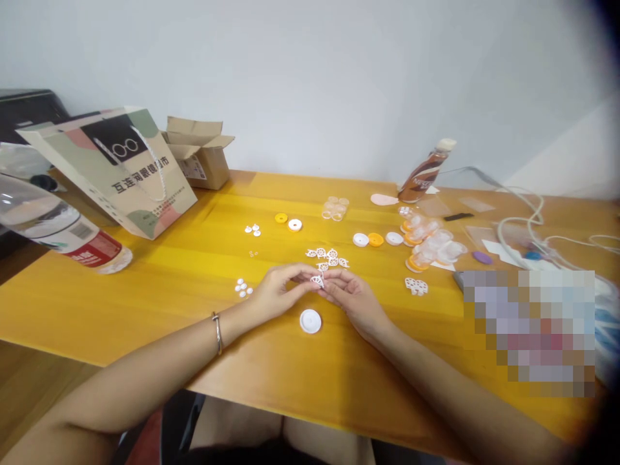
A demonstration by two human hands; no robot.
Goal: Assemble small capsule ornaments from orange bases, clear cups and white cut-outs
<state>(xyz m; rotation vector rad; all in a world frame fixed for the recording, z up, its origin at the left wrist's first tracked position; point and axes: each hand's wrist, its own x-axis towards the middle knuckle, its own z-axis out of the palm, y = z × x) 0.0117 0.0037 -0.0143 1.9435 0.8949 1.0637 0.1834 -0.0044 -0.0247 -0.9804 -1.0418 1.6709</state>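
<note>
Between the fingertips of my left hand (pixel 283 289) and my right hand (pixel 352 296) is a small white openwork plastic piece (pixel 317 280); both hands pinch it just above the table. Right behind it lie several similar white openwork pieces (pixel 332 261). A round white plastic disc with a raised rim (pixel 310 321) rests in front of my hands. Several small white round caps (pixel 241 289) are beside my left wrist. Farther off on that side are a few white pegged parts (pixel 254 229) and tiny clear rings (pixel 253 254). To the right of my right hand sit flat white perforated pieces (pixel 416 286).
White and orange discs (pixel 376 239), clear cups (pixel 335 208) and a cluster of clear and orange parts (pixel 431 240) stand beyond my hands. A paper bag (pixel 121 168), carton (pixel 203 155) and water bottle (pixel 72 226) are left. A brown bottle (pixel 426 171) and cables (pixel 523 226) are right.
</note>
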